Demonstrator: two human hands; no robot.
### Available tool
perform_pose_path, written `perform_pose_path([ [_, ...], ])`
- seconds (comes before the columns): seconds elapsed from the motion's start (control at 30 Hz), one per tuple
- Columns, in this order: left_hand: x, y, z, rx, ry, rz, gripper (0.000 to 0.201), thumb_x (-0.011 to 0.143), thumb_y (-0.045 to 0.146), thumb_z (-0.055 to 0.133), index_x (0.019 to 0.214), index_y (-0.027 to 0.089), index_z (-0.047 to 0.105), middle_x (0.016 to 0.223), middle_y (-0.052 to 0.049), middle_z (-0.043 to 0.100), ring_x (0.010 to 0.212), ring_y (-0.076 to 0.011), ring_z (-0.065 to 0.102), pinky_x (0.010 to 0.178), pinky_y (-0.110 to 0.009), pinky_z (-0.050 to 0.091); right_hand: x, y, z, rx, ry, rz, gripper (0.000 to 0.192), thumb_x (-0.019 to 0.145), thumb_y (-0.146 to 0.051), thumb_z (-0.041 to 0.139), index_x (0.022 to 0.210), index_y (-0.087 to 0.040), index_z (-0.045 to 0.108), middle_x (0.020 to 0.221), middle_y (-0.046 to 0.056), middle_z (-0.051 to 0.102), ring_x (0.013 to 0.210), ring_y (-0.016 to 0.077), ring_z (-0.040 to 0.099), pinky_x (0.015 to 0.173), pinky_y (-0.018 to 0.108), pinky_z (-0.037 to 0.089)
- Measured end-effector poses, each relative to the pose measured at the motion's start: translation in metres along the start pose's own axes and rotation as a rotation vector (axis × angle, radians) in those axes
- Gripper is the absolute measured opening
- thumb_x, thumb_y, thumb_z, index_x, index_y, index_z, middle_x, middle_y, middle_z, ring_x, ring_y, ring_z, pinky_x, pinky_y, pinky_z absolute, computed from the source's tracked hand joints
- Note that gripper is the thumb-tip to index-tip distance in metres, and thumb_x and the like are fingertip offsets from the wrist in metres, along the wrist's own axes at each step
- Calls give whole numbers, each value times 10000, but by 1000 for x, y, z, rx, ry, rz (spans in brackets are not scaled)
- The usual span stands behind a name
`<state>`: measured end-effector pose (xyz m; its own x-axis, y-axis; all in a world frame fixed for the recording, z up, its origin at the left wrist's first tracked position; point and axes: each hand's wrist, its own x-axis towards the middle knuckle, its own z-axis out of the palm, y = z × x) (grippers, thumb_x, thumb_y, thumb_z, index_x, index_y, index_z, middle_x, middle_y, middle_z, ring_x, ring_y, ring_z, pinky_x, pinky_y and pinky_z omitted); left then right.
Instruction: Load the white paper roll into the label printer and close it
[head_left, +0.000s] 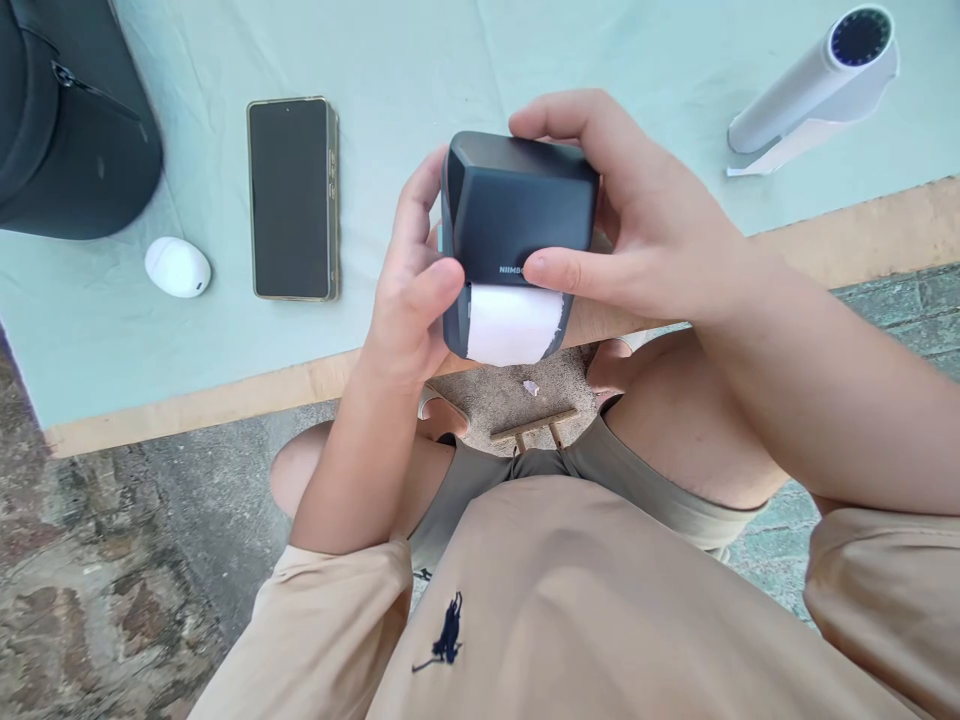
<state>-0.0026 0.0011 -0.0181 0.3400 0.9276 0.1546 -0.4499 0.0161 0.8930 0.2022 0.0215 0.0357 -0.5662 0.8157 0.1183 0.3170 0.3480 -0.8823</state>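
Head view: one frame, looking down over a seated person's lap at a table edge.
Label printer (517, 215): one dark, matte, boxy device with bevelled corners, held at the centre of the frame above the table's near edge; small pale lettering sat near its lower front.
Paper (512, 323): one white strip curled out of the printer's lower slot, its right corner ragged.
Left hand (409, 300): fingers curled around the printer's left side, thumb pressed on the front beside the paper.
Right hand (645, 225): wrapped over the printer's top and right side, thumb laid across the front just above the paper.
Table (225, 395): one, with a pale wooden edge, covered by a smooth, lightly creased grey-green cloth (420, 70).
Phone (292, 198): one flat, glossy black rectangle, left of centre.
Earbud case (177, 267): one white, smooth, pebble-shaped, lower left of the phone.
Bag (67, 120): one dark, rounded, zipped, upper left corner.
White device (814, 90): one cylindrical, upper right corner.
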Motion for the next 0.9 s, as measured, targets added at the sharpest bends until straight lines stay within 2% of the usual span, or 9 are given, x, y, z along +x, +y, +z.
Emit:
perform_pose_path([
  [0.07,-1,4,7,28,33,-30,565,781,610,692,1250,338,532,1305,-43,613,1334,-292,577,1070,-469,541,0,-1,1,52,-14,32,689,841,-542,657,1382,-195,406,1352,32,484,1029,50,535,790,169,490],
  [0.13,-2,8,13,58,101,-47,477,865,602,603,1256,342,517,1336,-40,598,1369,-277,549,1093,-447,523,0,-3,3,92,-10,41,697,832,-528,672,1376,-181,409,1335,50,485,995,45,521,744,153,470],
  [0.23,-4,10,17,61,160,-47,475,857,616,595,1235,335,536,1306,-50,605,1380,-302,535,1092,-451,512,1,-4,4,115,-18,35,690,833,-498,677,1374,-168,404,1327,58,473,1023,52,518,767,149,484],
  [0.37,-5,8,15,82,172,-72,524,808,628,630,1240,348,530,1303,-65,590,1345,-323,560,1047,-466,530,2,-4,4,95,-16,25,681,836,-511,675,1366,-173,411,1337,57,466,1043,62,516,775,161,491],
  [0.5,-4,7,11,114,134,-72,574,789,630,637,1275,354,505,1275,-73,605,1270,-309,605,1044,-466,547,2,-4,4,96,-19,13,699,832,-493,682,1380,-162,403,1357,64,457,1048,57,513,775,154,490],
  [0.7,-4,8,14,25,47,-9,459,878,555,582,1261,319,486,1341,-66,588,1251,-270,623,1045,-460,556,2,-8,3,79,-31,4,641,848,-491,662,1356,-195,403,1391,57,462,1102,82,523,782,171,494],
  [0.9,-5,8,13,-5,97,-41,489,842,528,645,1260,323,497,1311,-42,616,1338,-279,577,1068,-452,544,4,-9,4,14,-15,-66,659,858,-458,638,1376,-127,399,1439,84,460,1262,136,516,931,246,541],
])
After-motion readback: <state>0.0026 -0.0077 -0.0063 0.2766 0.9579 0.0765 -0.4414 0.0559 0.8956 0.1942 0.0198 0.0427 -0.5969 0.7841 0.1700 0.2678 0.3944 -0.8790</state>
